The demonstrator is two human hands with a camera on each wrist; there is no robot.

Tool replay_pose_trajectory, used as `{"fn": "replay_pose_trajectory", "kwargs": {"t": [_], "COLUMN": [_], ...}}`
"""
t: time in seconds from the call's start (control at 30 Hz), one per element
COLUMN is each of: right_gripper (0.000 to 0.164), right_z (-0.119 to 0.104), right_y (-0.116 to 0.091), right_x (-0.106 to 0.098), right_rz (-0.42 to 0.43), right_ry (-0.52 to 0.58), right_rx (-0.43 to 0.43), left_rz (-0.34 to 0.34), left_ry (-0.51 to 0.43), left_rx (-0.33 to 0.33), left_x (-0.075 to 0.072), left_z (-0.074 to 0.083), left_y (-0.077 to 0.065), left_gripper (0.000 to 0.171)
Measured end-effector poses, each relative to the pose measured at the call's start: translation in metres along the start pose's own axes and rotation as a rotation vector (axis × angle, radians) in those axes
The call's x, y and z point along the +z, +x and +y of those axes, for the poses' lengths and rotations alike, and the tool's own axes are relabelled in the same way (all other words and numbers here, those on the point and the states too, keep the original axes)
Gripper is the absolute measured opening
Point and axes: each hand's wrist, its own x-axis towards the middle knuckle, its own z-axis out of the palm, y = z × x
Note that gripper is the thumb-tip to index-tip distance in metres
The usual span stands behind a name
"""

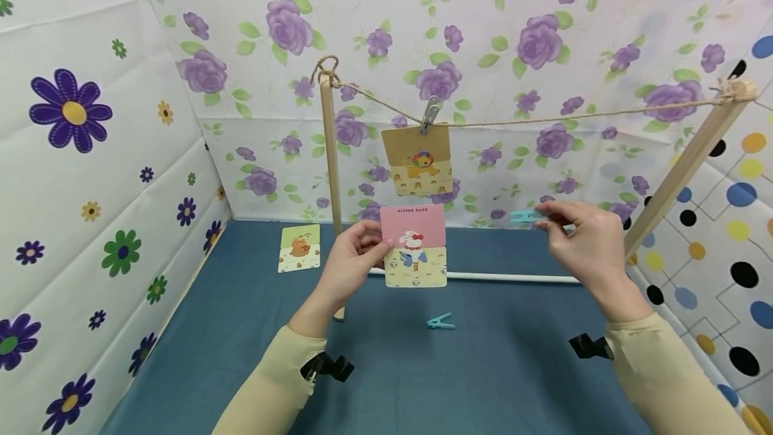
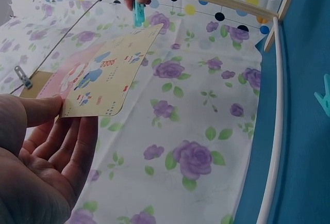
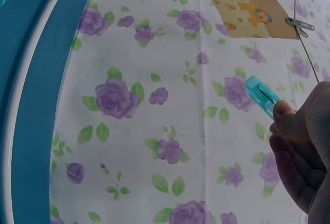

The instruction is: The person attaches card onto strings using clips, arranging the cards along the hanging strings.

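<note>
Above the blue counter [image 1: 471, 381], the left hand [image 1: 355, 250] pinches a pink-and-yellow card [image 1: 415, 247], the right hand [image 1: 586, 237] a turquoise clothespin [image 1: 524, 216].

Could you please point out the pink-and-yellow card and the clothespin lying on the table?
Pink-and-yellow card [image 1: 415, 247]: head view, middle of its front.
Clothespin [image 1: 436, 323]: head view, on its body.

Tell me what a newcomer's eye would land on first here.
Probably the pink-and-yellow card that the left hand holds up near the middle of the head view. Just above it in that view, a brown-and-yellow card hangs from a string by a metal clip. Off to the right, the right hand pinches a turquoise clothespin.
</note>
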Motion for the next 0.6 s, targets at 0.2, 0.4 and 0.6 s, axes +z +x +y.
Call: {"fn": "replay_pose_trajectory", "kwargs": {"t": [0.2,0.4,0.6], "right_gripper": [0.025,0.028,0.032], "right_z": [0.002,0.002,0.002], "right_y": [0.006,0.015,0.023], "right_x": [-0.008,-0.016,-0.021], "right_rz": [0.010,0.046,0.078], "right_ry": [-0.021,-0.024,-0.015], "right_rx": [-0.007,-0.026,-0.037], "left_rz": [-0.004,-0.005,-0.028], "left_ry": [0.038,0.045,0.040], "left_rx": [0.022,0.032,0.048], "left_x": [0.007,0.018,0.024], "left_z": [0.003,0.011,0.017], "left_y": [0.005,0.013,0.019], "left_gripper": [0.020,0.019,0.021]}}
